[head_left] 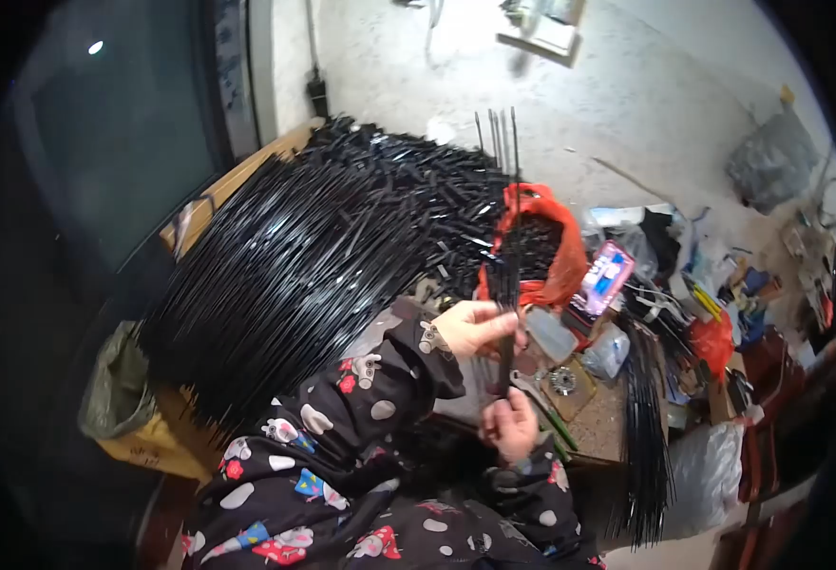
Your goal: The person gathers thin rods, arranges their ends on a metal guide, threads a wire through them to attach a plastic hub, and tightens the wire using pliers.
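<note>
My left hand [476,329] is closed around a small bunch of thin black rods [503,256], thumb across the front. The rods stand nearly upright, their tips fanned slightly apart at the top. Below it, my right hand [511,426] has its fingers curled at the lower end of the same bunch. Just behind the rods sits a red plastic bag [568,261] holding small black pieces. To the left lies a large pile of long black rods [275,256], and beyond it a heap of short black pieces [399,176].
A lit phone [604,277] leans right of the red bag, near a clear plastic container [549,334]. Another bundle of black rods [644,437] hangs over the table's right edge. At lower left is a yellow box [142,451]; tools and bags clutter the right.
</note>
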### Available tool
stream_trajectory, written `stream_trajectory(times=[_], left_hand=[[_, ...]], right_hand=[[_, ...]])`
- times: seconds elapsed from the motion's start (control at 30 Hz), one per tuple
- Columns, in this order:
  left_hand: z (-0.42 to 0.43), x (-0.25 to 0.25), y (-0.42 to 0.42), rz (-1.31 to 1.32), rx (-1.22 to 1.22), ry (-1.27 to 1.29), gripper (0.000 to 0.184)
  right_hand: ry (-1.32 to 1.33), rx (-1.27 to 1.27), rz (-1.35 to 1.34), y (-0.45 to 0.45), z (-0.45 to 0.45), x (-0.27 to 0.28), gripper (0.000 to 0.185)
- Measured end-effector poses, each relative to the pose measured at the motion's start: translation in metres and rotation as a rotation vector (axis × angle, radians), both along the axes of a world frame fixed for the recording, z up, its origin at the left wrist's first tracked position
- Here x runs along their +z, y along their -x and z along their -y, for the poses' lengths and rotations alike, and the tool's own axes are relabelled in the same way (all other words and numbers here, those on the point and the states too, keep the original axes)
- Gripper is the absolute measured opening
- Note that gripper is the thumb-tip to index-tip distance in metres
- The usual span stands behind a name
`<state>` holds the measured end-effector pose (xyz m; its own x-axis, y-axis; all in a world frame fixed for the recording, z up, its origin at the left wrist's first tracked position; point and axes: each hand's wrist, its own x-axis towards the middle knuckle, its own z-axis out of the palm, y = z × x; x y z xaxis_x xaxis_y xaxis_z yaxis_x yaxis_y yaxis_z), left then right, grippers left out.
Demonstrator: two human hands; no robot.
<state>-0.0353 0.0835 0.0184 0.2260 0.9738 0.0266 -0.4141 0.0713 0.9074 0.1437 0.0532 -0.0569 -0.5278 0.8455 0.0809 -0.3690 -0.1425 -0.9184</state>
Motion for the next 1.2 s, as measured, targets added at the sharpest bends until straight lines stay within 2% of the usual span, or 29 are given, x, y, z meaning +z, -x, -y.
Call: stream_trajectory(times=[0.03, 0.1, 0.13, 0.2, 0.23, 0.3, 0.43, 0.5, 0.57, 0.63, 0.77, 0.83, 0.87, 0.9, 0.97, 1.0, 1.03, 1.07, 1.1, 1.2], left_hand=[[0.003, -0.013, 0.015, -0.239, -0.046, -0.002, 0.029], [0.020, -0.027, 0.053, -0.831, 0.177, -0.073, 0.027], [0.028, -0.034, 0.076, -1.181, 0.450, -0.249, 0.024], [0.040, -0.053, 0.122, -1.669, 0.806, 0.224, 0.022], [0.051, -0.055, 0.134, -1.847, 0.988, 0.324, 0.018], [0.057, -0.093, 0.175, -2.070, 1.100, 0.473, 0.012], [0.063, -0.103, 0.190, -2.190, 0.969, 0.428, 0.014], [0.070, -0.080, 0.189, -2.075, 0.892, 0.404, 0.015], [0.073, -0.071, 0.202, -1.955, 0.870, 0.373, 0.015], [0.082, -0.051, 0.195, -1.799, 1.058, 0.259, 0.015], [0.093, -0.031, 0.213, -1.864, 1.046, 0.149, 0.012], [0.092, -0.017, 0.214, -1.845, 1.128, 0.148, 0.012], [0.091, -0.018, 0.225, -1.723, 1.155, 0.092, 0.013], [0.089, -0.018, 0.231, -1.614, 1.176, -0.121, 0.020], [0.078, -0.004, 0.242, -1.390, 1.119, -0.064, 0.030], [0.071, 0.005, 0.237, -1.174, 1.113, -0.080, 0.035], [0.060, 0.007, 0.238, -0.769, 1.057, -0.080, 0.034], [0.049, 0.016, 0.229, -0.710, 1.028, -0.125, 0.028], [0.044, 0.036, 0.205, -0.632, 0.964, -0.017, 0.023], [0.014, 0.057, 0.134, -0.244, 0.816, -0.050, 0.022]], right_hand=[[-0.028, -0.035, 0.060, -0.004, -0.002, 0.005, 0.019], [-0.082, -0.062, 0.072, -0.009, -0.007, 0.009, 0.019], [-0.071, -0.060, 0.066, -0.012, -0.010, 0.014, 0.019], [-0.036, -0.069, 0.048, -0.012, -0.015, 0.023, 0.020], [0.001, -0.042, 0.043, -0.013, -0.019, 0.028, 0.021], [0.055, -0.021, -0.012, -0.009, -0.021, 0.041, 0.021], [0.001, -0.052, -0.017, -0.004, -0.025, 0.055, 0.020], [-0.018, -0.079, 0.043, -0.004, -0.025, 0.047, 0.019], [0.083, -0.077, 0.089, -0.006, -0.024, 0.040, 0.019], [0.090, -0.067, 0.052, -0.010, -0.023, 0.036, 0.018], [0.139, 0.000, 0.017, -0.021, -0.020, 0.037, 0.021], [0.131, -0.016, 0.024, -0.026, -0.019, 0.033, 0.021], [0.138, -0.020, 0.020, -0.028, -0.019, 0.033, 0.021], [0.142, -0.023, 0.017, -0.030, -0.018, 0.034, 0.021], [0.143, -0.027, 0.001, -0.034, -0.018, 0.034, 0.020], [0.141, -0.028, -0.013, -0.034, -0.018, 0.033, 0.020], [0.138, -0.028, -0.027, -0.034, -0.018, 0.033, 0.020], [0.123, -0.024, -0.011, -0.033, -0.019, 0.033, 0.020], [0.108, -0.020, 0.004, -0.031, -0.020, 0.034, 0.020], [0.033, -0.012, 0.058, -0.020, -0.026, 0.040, 0.019]])
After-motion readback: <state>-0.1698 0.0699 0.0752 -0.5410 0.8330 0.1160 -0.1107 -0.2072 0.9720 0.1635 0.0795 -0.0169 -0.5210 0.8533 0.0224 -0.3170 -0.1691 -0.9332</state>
